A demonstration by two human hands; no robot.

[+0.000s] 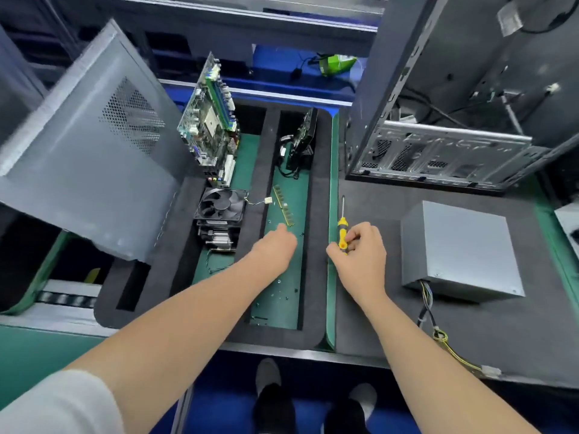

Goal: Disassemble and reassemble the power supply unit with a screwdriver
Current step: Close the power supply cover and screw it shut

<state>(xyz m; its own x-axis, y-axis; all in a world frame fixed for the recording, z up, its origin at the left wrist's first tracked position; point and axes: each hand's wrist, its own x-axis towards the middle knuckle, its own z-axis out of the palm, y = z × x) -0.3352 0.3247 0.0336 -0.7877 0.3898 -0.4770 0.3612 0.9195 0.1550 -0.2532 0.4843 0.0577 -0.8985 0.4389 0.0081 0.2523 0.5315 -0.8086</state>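
Right hand (pixel 360 249) curled round the yellow handle of the screwdriver (pixel 342 231), shaft pointing away. Left hand (pixel 275 245) knuckles-up in the foam tray (pixel 318 214), fingertips near a memory stick (pixel 283 209); grip hidden, cannot tell. Power supply unit (pixel 460 245) lies flat on the mat, right of the screwdriver, cables (pixel 427 305) trailing toward the near edge.

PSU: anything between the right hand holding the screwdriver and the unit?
Nothing visible. Only bare black mat lies between the right hand, gripping the screwdriver, and the power supply unit to its right. The unit's cables trail from its near side toward the table edge, off that path.
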